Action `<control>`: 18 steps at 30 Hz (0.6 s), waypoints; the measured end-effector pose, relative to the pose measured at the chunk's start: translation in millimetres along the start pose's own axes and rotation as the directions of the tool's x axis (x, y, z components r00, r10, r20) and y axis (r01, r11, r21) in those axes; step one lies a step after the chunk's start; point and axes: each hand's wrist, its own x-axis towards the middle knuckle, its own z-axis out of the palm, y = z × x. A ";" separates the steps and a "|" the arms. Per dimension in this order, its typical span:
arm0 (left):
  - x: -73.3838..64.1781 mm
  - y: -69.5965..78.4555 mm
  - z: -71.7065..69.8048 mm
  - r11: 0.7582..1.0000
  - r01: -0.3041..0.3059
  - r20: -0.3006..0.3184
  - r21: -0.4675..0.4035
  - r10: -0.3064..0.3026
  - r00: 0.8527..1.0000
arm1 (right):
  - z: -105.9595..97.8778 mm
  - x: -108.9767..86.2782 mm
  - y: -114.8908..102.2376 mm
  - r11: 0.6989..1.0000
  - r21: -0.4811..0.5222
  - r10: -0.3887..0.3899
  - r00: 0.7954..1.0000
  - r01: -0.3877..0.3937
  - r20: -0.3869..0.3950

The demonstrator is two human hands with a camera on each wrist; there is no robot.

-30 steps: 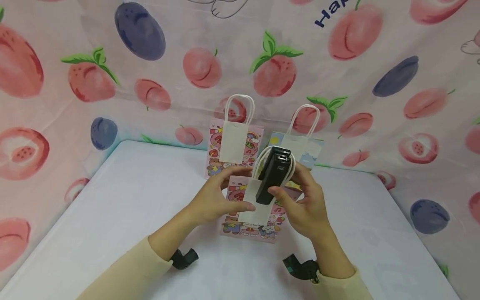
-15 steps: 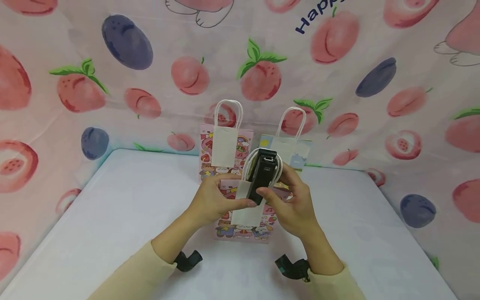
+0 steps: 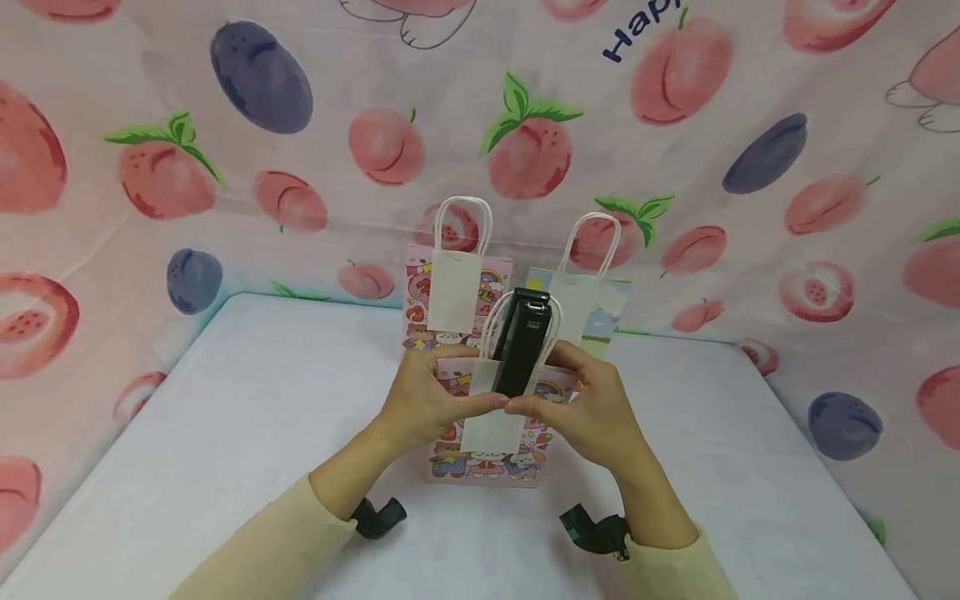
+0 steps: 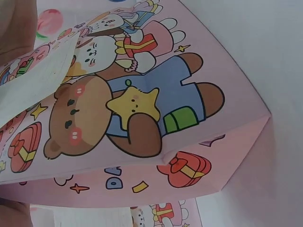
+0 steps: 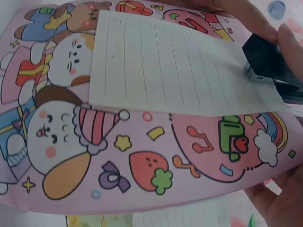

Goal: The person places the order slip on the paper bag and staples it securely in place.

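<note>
In the head view, a black stapler [image 3: 522,346] stands against the top of a pink cartoon paper gift bag [image 3: 487,468], between its white cord handles [image 3: 557,321]. A white lined paper slip [image 3: 491,433] hangs on the bag's front. The right wrist view has the stapler's end [image 5: 262,61] over the slip's upper edge. My left hand [image 3: 423,402] grips the bag's left side, its fingers behind it and its thumb at the stapler's lower end. My right hand [image 3: 592,410] holds the stapler from the right, its thumb tip meeting the left one; its other fingers are mostly hidden behind the bag.
Behind stand another pink gift bag [image 3: 417,312] and a blue-yellow gift bag [image 3: 611,304], each with a white slip on its front. A fruit-print cloth [image 3: 315,267] hangs at the back of the white table [image 3: 285,392]. Black wrist mounts [image 3: 378,518] are at both wrists.
The stapler has swung more upright and its top faces me less. My right thumb has slid down and left to the stapler's lower end. The head view has shifted slightly.
</note>
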 end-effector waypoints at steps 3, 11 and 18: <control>0.4 -0.1 -0.5 0.999 -0.029 0.003 -0.012 0.029 1.000 | 2.8 0.2 1.0 0.999 0.048 0.003 1.000 -0.004 0.021; -0.7 -0.1 0.3 0.998 -0.029 0.015 -0.054 0.030 0.999 | 5.2 -1.0 4.2 0.995 0.100 -0.017 0.999 0.014 0.029; -2.6 1.5 0.6 0.998 0.009 0.021 -0.062 -0.008 1.000 | 6.0 -1.4 3.6 0.994 0.103 -0.038 0.999 0.036 0.026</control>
